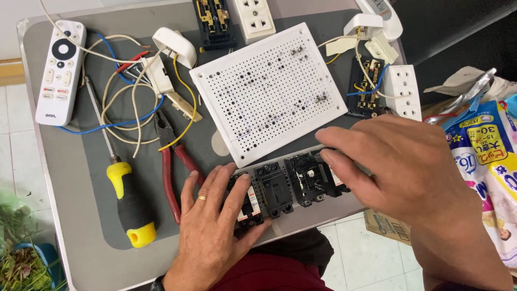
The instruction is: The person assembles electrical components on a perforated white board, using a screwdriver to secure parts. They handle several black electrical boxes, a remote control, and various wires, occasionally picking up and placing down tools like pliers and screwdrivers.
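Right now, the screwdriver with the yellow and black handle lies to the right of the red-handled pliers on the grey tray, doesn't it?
Not quite: the head view shows the screwdriver with the yellow and black handle lying to the left of the red-handled pliers, not the right. Both do rest on the grey tray.

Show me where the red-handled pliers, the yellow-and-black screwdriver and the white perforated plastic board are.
red-handled pliers [171,180], head view, on the left red handle.
yellow-and-black screwdriver [129,207], head view, on the black middle of the grip.
white perforated plastic board [267,91], head view, on its holed face.
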